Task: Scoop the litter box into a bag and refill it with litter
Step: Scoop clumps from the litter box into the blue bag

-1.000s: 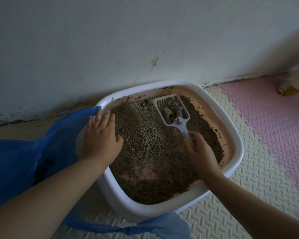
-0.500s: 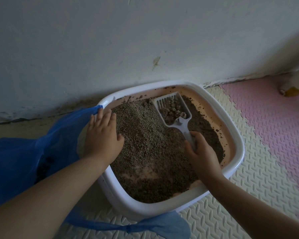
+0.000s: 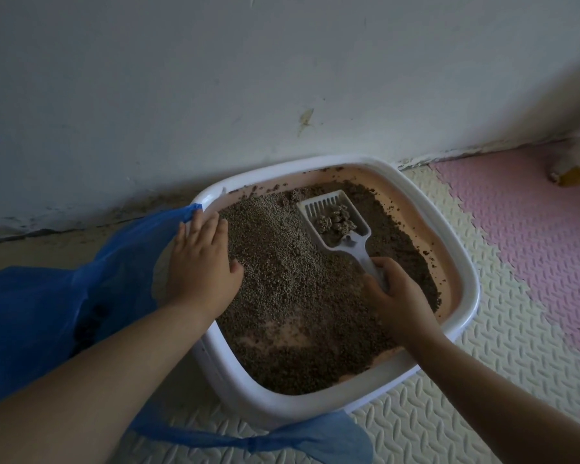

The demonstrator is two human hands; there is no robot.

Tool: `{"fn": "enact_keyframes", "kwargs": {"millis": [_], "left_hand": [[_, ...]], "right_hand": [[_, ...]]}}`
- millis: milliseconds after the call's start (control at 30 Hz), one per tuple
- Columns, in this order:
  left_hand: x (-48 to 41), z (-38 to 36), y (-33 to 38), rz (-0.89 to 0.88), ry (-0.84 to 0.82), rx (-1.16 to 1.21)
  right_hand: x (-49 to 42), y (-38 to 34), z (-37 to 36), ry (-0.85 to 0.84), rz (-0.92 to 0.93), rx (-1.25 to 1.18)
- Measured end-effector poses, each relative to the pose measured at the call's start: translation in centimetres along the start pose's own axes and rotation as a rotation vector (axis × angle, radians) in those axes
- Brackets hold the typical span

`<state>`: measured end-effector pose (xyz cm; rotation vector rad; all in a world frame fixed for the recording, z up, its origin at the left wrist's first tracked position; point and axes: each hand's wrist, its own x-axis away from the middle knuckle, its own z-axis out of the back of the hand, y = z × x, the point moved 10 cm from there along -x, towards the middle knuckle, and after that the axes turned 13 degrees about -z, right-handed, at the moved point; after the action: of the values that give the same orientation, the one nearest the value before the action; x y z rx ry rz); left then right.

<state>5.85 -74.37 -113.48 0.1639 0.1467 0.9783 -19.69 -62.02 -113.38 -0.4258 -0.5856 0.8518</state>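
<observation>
A white litter box [image 3: 462, 316] with a pinkish inner wall stands on the floor against the wall, holding brown granular litter [image 3: 292, 289]. My right hand [image 3: 395, 293] grips the handle of a white slotted scoop [image 3: 335, 222], which holds several clumps and hovers over the far part of the litter. My left hand [image 3: 201, 266] lies flat, fingers together, on the box's left rim, pressing the edge of a blue plastic bag [image 3: 47, 313] against it. The bag spreads to the left and under the box's front.
A pale wall [image 3: 281, 78] rises right behind the box. Cream embossed floor mat [image 3: 503, 356] lies to the right and front, with a pink mat [image 3: 529, 229] farther right. A yellowish object [image 3: 576, 169] sits at the far right by the wall.
The scoop has shifted slightly and loose litter has sifted out, leaving clumps in it. My left hand has stayed on the rim and bag.
</observation>
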Motion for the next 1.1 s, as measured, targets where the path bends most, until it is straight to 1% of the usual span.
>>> {"fn": "enact_keyframes", "kwargs": {"millis": [133, 400, 600, 733, 800, 867, 967, 1100], "left_hand": [[0.0, -0.1, 0.0, -0.004, 0.006, 0.013], [0.0, -0.2, -0.1, 0.0, 0.017, 0.019], [-0.1, -0.2, 0.0, -0.001, 0.017, 0.014], [-0.1, -0.2, 0.1, 0.001, 0.01, 0.003], [-0.1, -0.1, 0.1, 0.003, 0.013, 0.006], [0.0, 0.0, 0.1, 0.004, 0.012, 0.007], [0.0, 0.0, 0.1, -0.003, 0.012, 0.015], [0.0, 0.0, 0.0, -0.004, 0.02, 0.026]], "right_hand": [[-1.1, -0.2, -1.0, -0.1, -0.045, 0.136], [-6.3, -2.6, -2.3, -0.192, -0.189, 0.171], [-9.1, -5.8, -4.3, -0.144, -0.119, 0.182], [-10.0, -5.0, -5.7, -0.073, -0.142, 0.211], [-9.6, -4.3, -5.7, -0.033, -0.118, 0.23], [-8.9, -3.4, -5.7, -0.024, -0.083, 0.209], [-7.9, -2.0, -5.8, -0.055, -0.07, 0.114], [-5.6, -1.8, -4.3, -0.064, -0.011, -0.024]]}}
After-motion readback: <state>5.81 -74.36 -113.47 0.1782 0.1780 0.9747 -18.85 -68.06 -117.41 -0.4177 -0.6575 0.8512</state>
